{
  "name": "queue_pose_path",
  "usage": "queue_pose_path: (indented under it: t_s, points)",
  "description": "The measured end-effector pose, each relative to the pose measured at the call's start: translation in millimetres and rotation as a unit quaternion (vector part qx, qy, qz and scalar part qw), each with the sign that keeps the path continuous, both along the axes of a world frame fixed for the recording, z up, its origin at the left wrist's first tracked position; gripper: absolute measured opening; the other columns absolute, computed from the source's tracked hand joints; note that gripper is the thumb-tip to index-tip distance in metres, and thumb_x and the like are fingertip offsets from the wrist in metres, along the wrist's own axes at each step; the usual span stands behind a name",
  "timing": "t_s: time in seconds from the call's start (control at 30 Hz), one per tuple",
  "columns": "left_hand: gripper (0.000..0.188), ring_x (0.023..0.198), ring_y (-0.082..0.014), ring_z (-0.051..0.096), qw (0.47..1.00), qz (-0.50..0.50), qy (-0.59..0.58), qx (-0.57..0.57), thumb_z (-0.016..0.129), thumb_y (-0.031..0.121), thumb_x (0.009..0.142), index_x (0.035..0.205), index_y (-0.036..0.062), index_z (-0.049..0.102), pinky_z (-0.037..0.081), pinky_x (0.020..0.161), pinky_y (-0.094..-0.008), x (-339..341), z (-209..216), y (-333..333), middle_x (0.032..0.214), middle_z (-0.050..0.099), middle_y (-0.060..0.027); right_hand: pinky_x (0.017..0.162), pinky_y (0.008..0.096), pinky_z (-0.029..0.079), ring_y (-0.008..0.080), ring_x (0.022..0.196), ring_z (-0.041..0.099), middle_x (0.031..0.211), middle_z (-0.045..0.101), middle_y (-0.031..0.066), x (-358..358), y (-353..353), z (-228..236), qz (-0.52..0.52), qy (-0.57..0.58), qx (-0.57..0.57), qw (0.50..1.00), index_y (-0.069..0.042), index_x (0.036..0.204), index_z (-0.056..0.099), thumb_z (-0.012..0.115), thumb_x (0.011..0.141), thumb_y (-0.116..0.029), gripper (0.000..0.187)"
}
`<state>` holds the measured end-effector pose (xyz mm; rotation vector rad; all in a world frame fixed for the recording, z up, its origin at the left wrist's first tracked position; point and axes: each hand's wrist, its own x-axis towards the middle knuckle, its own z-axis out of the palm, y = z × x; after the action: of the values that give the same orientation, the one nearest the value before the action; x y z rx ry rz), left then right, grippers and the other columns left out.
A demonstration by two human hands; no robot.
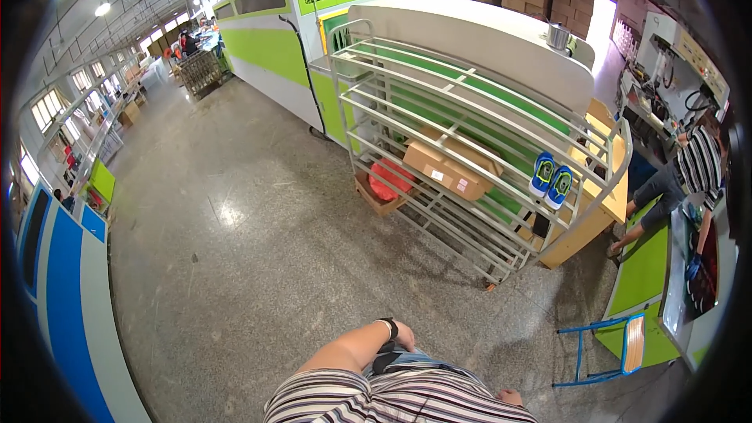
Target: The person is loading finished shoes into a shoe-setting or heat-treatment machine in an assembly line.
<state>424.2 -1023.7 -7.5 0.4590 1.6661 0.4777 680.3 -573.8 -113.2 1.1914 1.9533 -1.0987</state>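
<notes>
My left hand, with a black band on its wrist, hangs in front of my waist beside my jeans. Its fingers are too small and turned away to read. At the other side of my striped shirt, only a bit of my right hand shows, its fingers mostly hidden. Neither hand visibly touches an object. Ahead of me stands a metal tube rack. A pair of blue shoes rests on it at the right, and an open cardboard box lies on a middle tier.
Behind the rack runs a long green and white machine. A red bag sits low at the rack's left end. On the right are a blue folding chair and a person at a workbench. A blue-striped machine stands left.
</notes>
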Motion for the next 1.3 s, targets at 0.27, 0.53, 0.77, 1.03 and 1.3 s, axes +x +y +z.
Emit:
queue_pose_path:
  t_s: [0.27, 0.53, 0.77, 1.03, 1.3]
  points:
    - [0.04, 0.099, -0.0392, 0.064, 0.928, 0.294, 0.215, -0.075, 0.061, 0.031, 0.075, 0.098, -0.0007, 0.069, 0.051, 0.087, -0.0446, -11, -103, -81, 0.102, 0.066, -0.0254, 0.078, 0.0336, 0.053, 0.0195, 0.084, 0.066, 0.092, 0.069, 0.0125, -27, -45, 28, 0.037, -0.068, 0.046, 0.996, -0.001, 0.11, 0.063, 0.058, 0.089, -0.015, 0.026]
    - [0.038, 0.103, -0.0361, 0.062, 0.922, 0.249, 0.219, -0.2, 0.057, 0.034, 0.081, 0.101, 0.0038, 0.07, 0.05, 0.087, -0.0445, 6, -156, -173, 0.108, 0.065, -0.0215, 0.099, 0.0409, 0.043, 0.0311, 0.12, 0.054, 0.125, 0.059, 0.0222, 16, -25, -58, 0.251, -0.015, 0.045, 0.967, -0.007, 0.117, 0.065, 0.054, 0.087, -0.04, 0.046]
    - [0.03, 0.089, -0.034, 0.067, 0.902, 0.255, 0.291, -0.192, 0.059, 0.031, 0.078, 0.092, 0.0083, 0.073, 0.053, 0.08, -0.042, 5, -122, -137, 0.094, 0.07, -0.0173, 0.079, 0.0336, 0.051, 0.0176, 0.088, 0.065, 0.091, 0.069, 0.0129, -50, -31, -3, 0.086, -0.049, 0.079, 0.992, -0.003, 0.098, 0.069, 0.061, 0.086, -0.021, 0.024]
    - [0.028, 0.09, -0.0329, 0.067, 0.923, 0.279, 0.24, -0.112, 0.061, 0.03, 0.08, 0.085, 0.0041, 0.071, 0.051, 0.082, -0.0427, -15, -77, -54, 0.091, 0.07, -0.0185, 0.086, 0.0373, 0.053, 0.0257, 0.095, 0.065, 0.112, 0.063, 0.0164, -70, 0, 32, -0.109, -0.063, -0.068, 0.99, 0.002, 0.127, 0.05, 0.05, 0.097, -0.011, 0.032]
    - [0.032, 0.093, -0.0317, 0.067, 0.932, 0.234, 0.248, -0.121, 0.065, 0.03, 0.076, 0.096, 0.0064, 0.071, 0.051, 0.085, -0.0413, -23, -79, 22, 0.098, 0.07, -0.0175, 0.06, 0.0386, 0.054, 0.0264, 0.071, 0.068, 0.084, 0.069, 0.0156, -9, 48, 59, 0.02, -0.012, 0.03, 0.999, -0.002, 0.085, 0.067, 0.055, 0.087, -0.019, 0.021]
